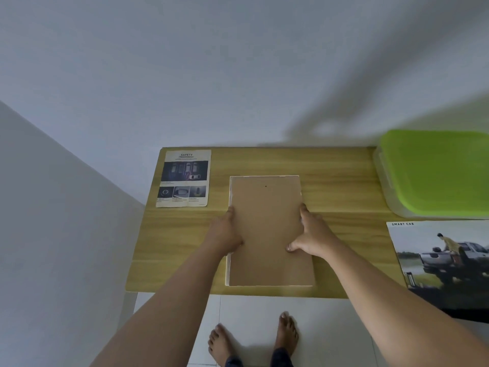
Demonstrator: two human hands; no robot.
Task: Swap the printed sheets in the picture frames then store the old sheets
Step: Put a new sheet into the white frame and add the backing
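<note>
A picture frame (228, 271) with a thin white rim lies face down in the middle of the wooden table (336, 186). Its brown backing board (267, 229) faces up. My left hand (227, 231) grips the board's left edge. My right hand (309, 234) grips its right edge, thumb resting on the brown surface. A printed sheet headed SAFETY (184, 178) lies flat at the table's far left corner. A larger printed sheet headed SMART CAB (444, 260), showing a pickup truck, lies at the right and overhangs the table's front edge.
A clear plastic box with a green lid (436, 170) stands at the far right corner of the table. The table backs onto a pale wall, with another wall close on the left. My bare feet (254, 340) stand on the white tiled floor below the front edge.
</note>
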